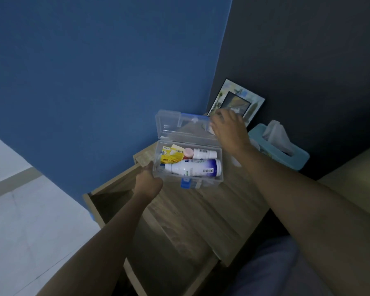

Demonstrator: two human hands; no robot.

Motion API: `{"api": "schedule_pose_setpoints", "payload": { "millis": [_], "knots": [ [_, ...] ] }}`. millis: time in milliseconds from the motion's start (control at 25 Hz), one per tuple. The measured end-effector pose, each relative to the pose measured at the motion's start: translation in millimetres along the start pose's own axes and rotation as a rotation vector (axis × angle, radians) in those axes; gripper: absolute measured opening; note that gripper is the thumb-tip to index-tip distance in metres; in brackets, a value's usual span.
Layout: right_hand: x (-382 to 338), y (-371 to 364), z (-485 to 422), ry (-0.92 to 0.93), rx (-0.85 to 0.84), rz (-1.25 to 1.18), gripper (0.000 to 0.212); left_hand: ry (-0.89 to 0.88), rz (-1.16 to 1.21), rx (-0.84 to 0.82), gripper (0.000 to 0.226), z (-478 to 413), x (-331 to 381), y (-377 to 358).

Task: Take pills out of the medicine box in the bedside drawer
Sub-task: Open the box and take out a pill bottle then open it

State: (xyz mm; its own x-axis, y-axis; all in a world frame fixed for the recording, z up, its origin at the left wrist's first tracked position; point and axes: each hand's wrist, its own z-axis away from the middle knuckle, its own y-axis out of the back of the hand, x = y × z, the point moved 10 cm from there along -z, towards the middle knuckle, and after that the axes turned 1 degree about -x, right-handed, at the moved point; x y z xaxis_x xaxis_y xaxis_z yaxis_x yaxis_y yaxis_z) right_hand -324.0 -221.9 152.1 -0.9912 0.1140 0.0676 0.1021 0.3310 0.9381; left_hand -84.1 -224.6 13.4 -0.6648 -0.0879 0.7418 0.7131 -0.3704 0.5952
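Observation:
A clear plastic medicine box (219,167) with blue latches stands on the wooden bedside table (203,208), its lid (175,124) swung up and back. Inside lie a large white bottle with a blue label (192,169), a small white bottle (204,154), a pink-capped item (188,153) and a yellow pill packet (171,156). My left hand (146,180) grips the box's left end. My right hand (228,129) rests on the lid's right edge, holding it up. The drawer (115,201) below stands pulled out on the left; its inside is dark.
A framed picture (239,101) leans against the dark wall behind the box. A teal tissue box (286,148) with a tissue sticking up sits at the table's right. A blue wall rises on the left, pale floor lower left, bedding at lower right.

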Motion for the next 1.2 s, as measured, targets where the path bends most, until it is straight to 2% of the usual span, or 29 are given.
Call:
{"api": "schedule_pose_setpoints", "payload": {
  "millis": [120,240,480,600,680,760,960,1200],
  "knots": [
    [10,-17,-23,-0.042,-0.074,0.051,0.037,-0.01,0.029,-0.042,0.073,-6,3,-3],
    [16,-42,-37,-0.044,-0.213,-0.015,0.055,-0.015,0.088,-0.03,0.066,-12,4,-2],
    [24,-79,-56,-0.058,-0.471,-0.075,0.065,-0.031,0.159,-0.027,0.063,-19,-1,0],
    [20,-75,-55,-0.046,-0.412,-0.14,0.058,-0.016,0.142,-0.016,0.062,-22,-3,3],
    [3,-70,-44,0.033,-0.327,-0.181,0.047,-0.004,0.135,-0.025,0.061,-20,-5,2],
    [-17,-75,-28,0.09,-0.326,-0.243,0.04,-0.002,0.129,-0.038,0.062,-21,-5,0],
    [-67,-112,0,0.251,-0.618,-0.208,0.042,-0.007,0.112,-0.069,0.061,-25,-6,-1],
    [-79,-123,-3,0.273,-0.693,-0.092,0.042,-0.006,0.133,-0.069,0.061,-30,-13,2]
  ]
}}
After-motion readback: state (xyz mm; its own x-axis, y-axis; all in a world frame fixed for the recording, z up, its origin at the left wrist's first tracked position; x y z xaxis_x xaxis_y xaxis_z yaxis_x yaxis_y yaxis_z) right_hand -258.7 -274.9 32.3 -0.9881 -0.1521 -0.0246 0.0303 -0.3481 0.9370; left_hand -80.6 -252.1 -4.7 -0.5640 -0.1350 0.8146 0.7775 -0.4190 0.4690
